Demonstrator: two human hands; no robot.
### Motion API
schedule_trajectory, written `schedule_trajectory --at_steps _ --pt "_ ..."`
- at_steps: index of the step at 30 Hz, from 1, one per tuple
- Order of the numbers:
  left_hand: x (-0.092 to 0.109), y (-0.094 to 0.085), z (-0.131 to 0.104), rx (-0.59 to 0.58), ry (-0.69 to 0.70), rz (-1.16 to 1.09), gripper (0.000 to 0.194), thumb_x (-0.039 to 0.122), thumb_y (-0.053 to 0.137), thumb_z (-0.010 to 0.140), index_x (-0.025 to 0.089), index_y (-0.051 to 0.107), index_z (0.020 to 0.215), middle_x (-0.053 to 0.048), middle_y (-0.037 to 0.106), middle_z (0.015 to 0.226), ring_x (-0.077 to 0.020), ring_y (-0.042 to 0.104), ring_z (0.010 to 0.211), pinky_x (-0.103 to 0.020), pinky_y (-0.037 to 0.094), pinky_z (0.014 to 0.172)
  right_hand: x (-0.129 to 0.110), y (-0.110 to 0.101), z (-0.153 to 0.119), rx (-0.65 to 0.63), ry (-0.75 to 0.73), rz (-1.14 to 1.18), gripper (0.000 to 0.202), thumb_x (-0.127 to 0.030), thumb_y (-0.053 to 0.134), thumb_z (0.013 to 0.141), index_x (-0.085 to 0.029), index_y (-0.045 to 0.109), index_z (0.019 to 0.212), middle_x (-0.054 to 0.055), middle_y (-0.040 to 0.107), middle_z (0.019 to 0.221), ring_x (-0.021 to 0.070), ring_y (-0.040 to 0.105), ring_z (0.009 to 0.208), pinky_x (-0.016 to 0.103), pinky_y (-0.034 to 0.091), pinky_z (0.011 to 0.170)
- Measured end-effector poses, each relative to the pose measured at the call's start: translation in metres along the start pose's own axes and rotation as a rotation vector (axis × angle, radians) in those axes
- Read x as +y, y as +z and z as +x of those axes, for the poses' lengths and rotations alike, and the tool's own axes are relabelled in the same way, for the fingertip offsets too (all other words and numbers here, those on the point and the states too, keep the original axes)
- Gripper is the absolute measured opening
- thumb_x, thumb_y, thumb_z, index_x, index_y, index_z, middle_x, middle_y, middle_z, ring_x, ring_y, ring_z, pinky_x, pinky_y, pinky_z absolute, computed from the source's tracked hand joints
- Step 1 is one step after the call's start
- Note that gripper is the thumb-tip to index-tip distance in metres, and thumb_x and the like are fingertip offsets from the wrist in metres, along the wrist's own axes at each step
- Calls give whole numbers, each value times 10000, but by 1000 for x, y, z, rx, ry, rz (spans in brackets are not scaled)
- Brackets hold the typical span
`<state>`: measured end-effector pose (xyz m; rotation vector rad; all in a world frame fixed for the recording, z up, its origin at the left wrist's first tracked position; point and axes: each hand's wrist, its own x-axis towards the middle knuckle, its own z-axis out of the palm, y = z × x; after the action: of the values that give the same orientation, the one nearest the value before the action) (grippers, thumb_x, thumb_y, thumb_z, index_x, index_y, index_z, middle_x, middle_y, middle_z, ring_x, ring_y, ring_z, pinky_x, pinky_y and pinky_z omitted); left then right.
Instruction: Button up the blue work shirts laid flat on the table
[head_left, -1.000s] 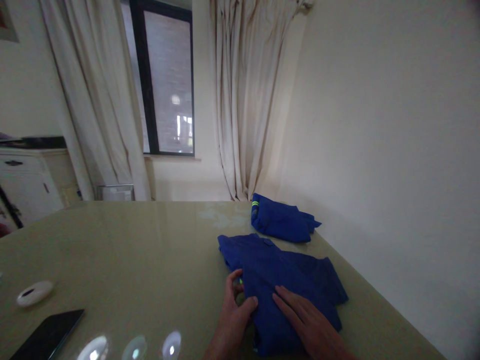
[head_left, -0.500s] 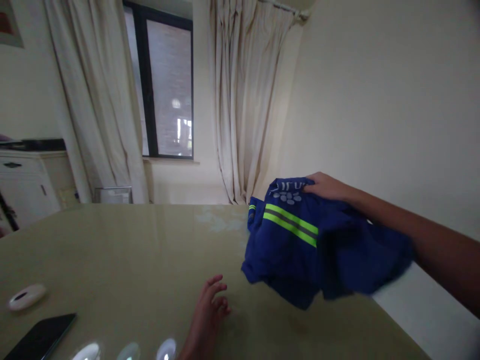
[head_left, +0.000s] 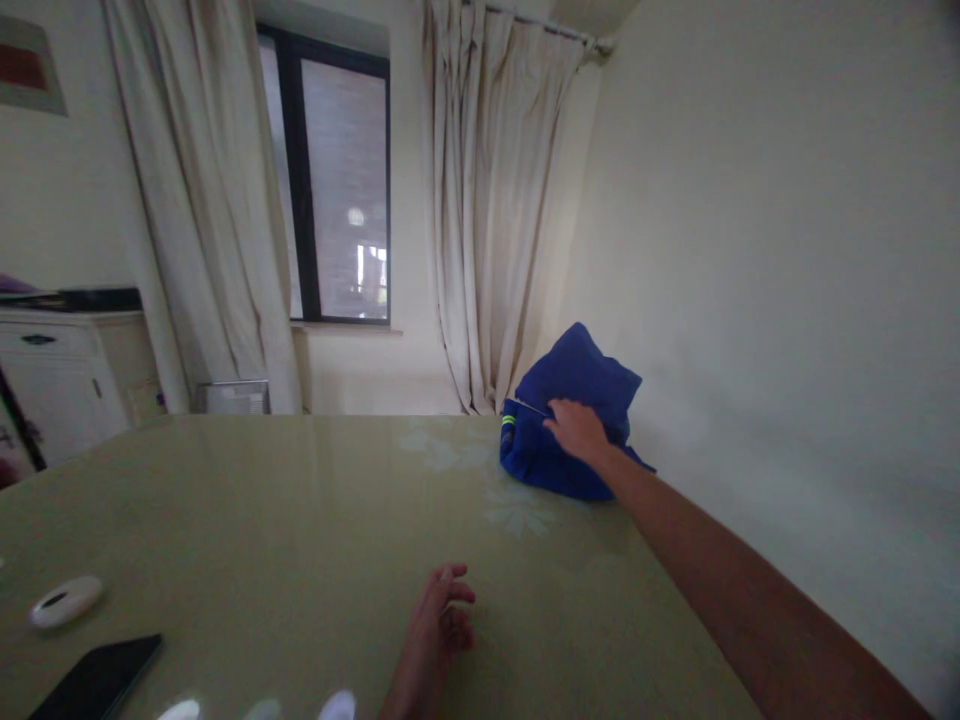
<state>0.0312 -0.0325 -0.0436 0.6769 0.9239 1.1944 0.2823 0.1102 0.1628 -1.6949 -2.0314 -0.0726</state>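
A blue garment (head_left: 574,370) lies in a bunched heap at the far right of the table, one fold of it standing up against the wall. A bit of yellow-green stripe shows at its left side. My right hand (head_left: 577,430) reaches far forward and its fingers are on the cloth, closed on it as far as I can see. Low in the middle of the view, my left hand (head_left: 446,610) is over the near part of the table, fingers loosely curled and apart, holding nothing.
The glossy greenish table (head_left: 300,540) reaches to the curtains (head_left: 487,200) and the right wall. At the near left are a white oval object (head_left: 66,602) and a dark flat device (head_left: 97,680). A white cabinet (head_left: 67,360) stands beyond the table's left side.
My right hand has carried the blue garment forward and left, down to the table's far right; its printed, striped face has turned out of sight. My left hand has shifted slightly right.
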Motion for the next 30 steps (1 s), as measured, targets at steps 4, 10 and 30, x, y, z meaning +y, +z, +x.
schedule_trajectory --at_steps 4,10,30 --pt "-3 0 -1 13 21 -16 786 854 699 598 195 603 1017 27 599 778 -91 516 533 -243 399 529 -40 114 -93 -243 -144 51 346 -292 727 823 -227 723 1163 90 723 1264 277 652 1176 372 480 1027" --pt "-5 8 -18 48 131 327 591 806 629 732 216 591 751 19 545 677 -150 506 638 -269 428 599 -54 166 -166 -222 -153 235 378 -314 472 985 -241 673 1297 75 663 1370 246 578 1282 415 383 1142" --pt "29 -32 11 137 476 923 652 785 548 775 253 268 523 64 230 541 -123 245 541 -278 206 564 19 133 -103 99 173 -147 528 -233 567 916 -185 515 1440 159 485 1512 324 435 1385 440 357 1121"
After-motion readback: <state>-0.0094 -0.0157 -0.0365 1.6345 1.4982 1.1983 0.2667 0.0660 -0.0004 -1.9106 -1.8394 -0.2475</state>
